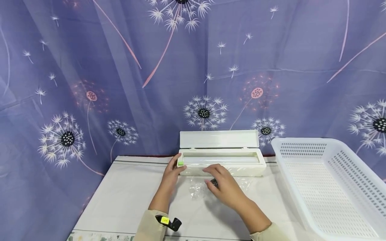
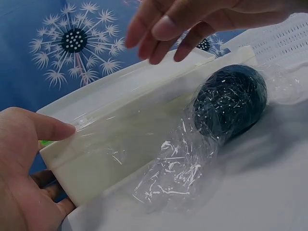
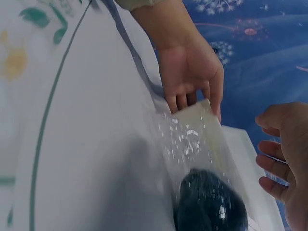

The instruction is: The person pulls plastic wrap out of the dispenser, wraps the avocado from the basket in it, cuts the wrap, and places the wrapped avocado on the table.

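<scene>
A white cling film dispenser [image 1: 196, 171] stands at the back of the table, its lid [image 1: 219, 139] tipped up and a film roll [image 1: 221, 160] inside. My left hand [image 1: 171, 174] grips its left end, thumb on the front top edge and fingers round the end wall. In front of the box lies a dark, oval, avocado-like fruit [image 2: 230, 102] with crinkled clear film [image 2: 175, 175] around it; the film stretches to both sides and up the box front. Above the fruit hovers my right hand [image 1: 224, 187], apart from it, fingers loosely bent around nothing.
To the right stands a large white perforated plastic basket [image 1: 319, 197]. A green slider [image 1: 180, 163] sits at the dispenser's left corner. Behind the white-clothed table [image 1: 120, 194] hangs a purple dandelion-print curtain [image 1: 169, 107].
</scene>
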